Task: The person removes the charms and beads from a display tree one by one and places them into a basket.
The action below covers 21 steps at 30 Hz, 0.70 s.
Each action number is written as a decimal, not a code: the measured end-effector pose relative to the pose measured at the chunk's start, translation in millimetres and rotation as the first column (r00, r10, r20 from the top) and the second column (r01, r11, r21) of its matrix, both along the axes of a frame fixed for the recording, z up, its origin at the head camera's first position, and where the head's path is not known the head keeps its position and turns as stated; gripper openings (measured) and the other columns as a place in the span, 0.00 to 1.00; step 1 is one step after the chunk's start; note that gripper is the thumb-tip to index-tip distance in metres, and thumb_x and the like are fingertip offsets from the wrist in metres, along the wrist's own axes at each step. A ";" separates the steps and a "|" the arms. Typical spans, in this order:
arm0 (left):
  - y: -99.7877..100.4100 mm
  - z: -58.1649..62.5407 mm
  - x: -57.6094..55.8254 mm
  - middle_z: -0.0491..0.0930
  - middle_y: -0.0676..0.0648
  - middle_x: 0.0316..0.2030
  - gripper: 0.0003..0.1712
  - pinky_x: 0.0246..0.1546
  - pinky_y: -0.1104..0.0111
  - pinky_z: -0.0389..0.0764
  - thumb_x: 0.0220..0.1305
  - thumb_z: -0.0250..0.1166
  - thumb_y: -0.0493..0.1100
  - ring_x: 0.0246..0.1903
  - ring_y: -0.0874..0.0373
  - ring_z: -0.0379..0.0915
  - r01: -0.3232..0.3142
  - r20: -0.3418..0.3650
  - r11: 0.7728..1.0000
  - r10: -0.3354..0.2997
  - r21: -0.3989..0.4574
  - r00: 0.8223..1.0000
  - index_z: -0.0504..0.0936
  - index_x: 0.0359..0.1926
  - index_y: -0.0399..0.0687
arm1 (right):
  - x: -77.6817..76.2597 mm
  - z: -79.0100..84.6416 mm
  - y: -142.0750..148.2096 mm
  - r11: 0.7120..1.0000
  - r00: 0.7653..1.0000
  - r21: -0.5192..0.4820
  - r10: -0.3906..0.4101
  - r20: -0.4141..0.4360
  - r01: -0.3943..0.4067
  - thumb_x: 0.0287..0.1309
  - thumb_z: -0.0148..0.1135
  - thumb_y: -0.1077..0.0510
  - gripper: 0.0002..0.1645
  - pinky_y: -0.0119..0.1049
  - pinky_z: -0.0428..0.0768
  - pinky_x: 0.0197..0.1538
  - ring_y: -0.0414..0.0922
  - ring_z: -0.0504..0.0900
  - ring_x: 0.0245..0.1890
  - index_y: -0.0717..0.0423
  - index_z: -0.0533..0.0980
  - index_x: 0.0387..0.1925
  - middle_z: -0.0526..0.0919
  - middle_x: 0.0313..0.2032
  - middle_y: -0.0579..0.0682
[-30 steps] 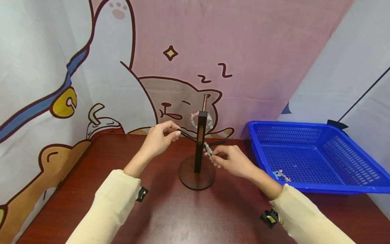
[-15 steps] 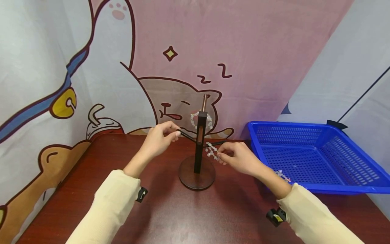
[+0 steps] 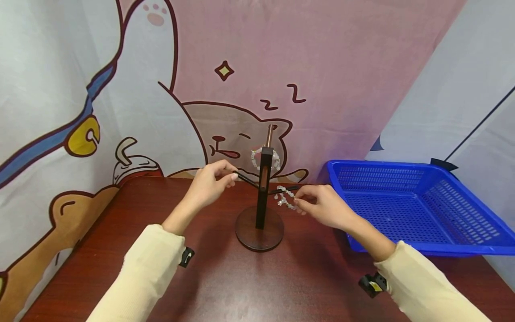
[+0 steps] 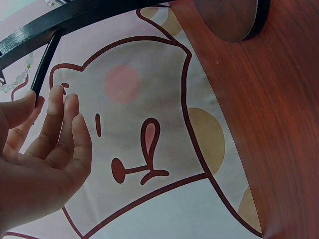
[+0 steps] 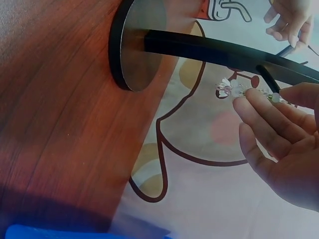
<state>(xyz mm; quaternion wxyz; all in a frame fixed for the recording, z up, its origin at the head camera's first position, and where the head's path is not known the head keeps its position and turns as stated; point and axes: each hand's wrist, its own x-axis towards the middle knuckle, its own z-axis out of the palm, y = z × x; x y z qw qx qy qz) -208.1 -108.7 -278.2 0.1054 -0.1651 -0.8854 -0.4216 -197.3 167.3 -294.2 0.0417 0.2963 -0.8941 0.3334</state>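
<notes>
In the head view, the left hand point(image 3: 211, 183) pinches the tip of the left rod point(image 3: 247, 179) of a dark jewelry stand point(image 3: 261, 212), while the right hand point(image 3: 327, 206) holds a clear beaded bracelet point(image 3: 284, 203) between thumb and fingers, beside the upright post and overlapping the right rod point(image 3: 275, 192); whether it loops around that rod, I cannot tell. A second bracelet point(image 3: 276, 161) hangs higher, just behind the post, under the copper-toned top rod point(image 3: 269, 136). The stand's round base point(image 3: 259, 241) rests on the reddish-brown tabletop point(image 3: 225, 290), with a blue plastic basket point(image 3: 442, 248) to the right and a cartoon-printed cloth point(image 3: 362, 89) behind. In the left wrist view, thumb and fingertips close on the rod's end, the other fingers loosely bent; pale beads show at the left edge. In the right wrist view, a flower-like charm point(image 5: 227, 88) pokes past the fingertips, and a rod runs from the post toward the thumb.
</notes>
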 end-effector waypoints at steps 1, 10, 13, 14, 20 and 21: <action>0.1 0.0 0.0 0.80 0.48 0.24 0.05 0.27 0.66 0.70 0.62 0.60 0.40 0.29 0.51 0.76 0.001 0.000 1.000 -0.001 0.002 1.000 0.80 0.37 0.44 | 0.1 0.7 0.7 1.000 1.000 0.004 -0.003 -0.003 0.003 0.55 0.59 0.66 0.04 0.31 0.75 0.26 0.38 0.79 0.20 0.59 0.78 0.26 0.80 0.19 0.42; -0.1 -0.5 0.2 0.80 0.47 0.24 0.05 0.27 0.66 0.69 0.62 0.60 0.40 0.28 0.54 0.74 0.000 0.000 1.000 0.000 0.003 1.000 0.80 0.37 0.45 | 1.9 7.1 5.1 1.000 1.000 -0.003 -0.004 0.003 0.004 0.55 0.58 0.66 0.05 0.32 0.75 0.26 0.37 0.78 0.20 0.57 0.78 0.26 0.80 0.20 0.44; -0.1 -0.5 0.3 0.80 0.46 0.24 0.05 0.26 0.66 0.69 0.62 0.60 0.40 0.27 0.55 0.74 0.000 0.000 1.000 0.000 0.001 1.000 0.80 0.37 0.45 | 2.2 8.8 6.6 1.000 1.000 -0.004 -0.001 0.006 0.001 0.55 0.58 0.67 0.05 0.32 0.76 0.27 0.40 0.80 0.21 0.58 0.78 0.27 0.81 0.20 0.44; -0.1 -0.5 0.3 0.80 0.46 0.24 0.05 0.26 0.66 0.68 0.62 0.60 0.40 0.27 0.56 0.74 -0.001 0.000 1.000 0.001 -0.001 1.000 0.80 0.37 0.45 | 2.4 9.3 7.1 1.000 1.000 -0.004 -0.002 0.007 0.002 0.55 0.58 0.67 0.05 0.32 0.76 0.27 0.40 0.80 0.21 0.58 0.78 0.27 0.81 0.20 0.44; 0.1 -0.2 0.5 0.81 0.45 0.24 0.05 0.26 0.67 0.68 0.62 0.60 0.40 0.28 0.53 0.75 0.000 0.001 1.000 0.000 0.001 1.000 0.79 0.38 0.44 | 3.2 12.2 11.0 1.000 1.000 -0.008 -0.007 0.014 0.007 0.55 0.57 0.68 0.05 0.32 0.76 0.28 0.41 0.80 0.22 0.58 0.78 0.27 0.81 0.20 0.45; 0.2 -0.1 0.5 0.81 0.46 0.24 0.05 0.26 0.66 0.68 0.62 0.60 0.40 0.28 0.53 0.75 0.000 -0.001 1.000 0.000 0.002 1.000 0.79 0.37 0.44 | 3.3 12.7 11.5 1.000 1.000 -0.009 -0.007 0.015 0.007 0.55 0.57 0.68 0.05 0.32 0.76 0.28 0.41 0.80 0.22 0.58 0.78 0.27 0.81 0.20 0.45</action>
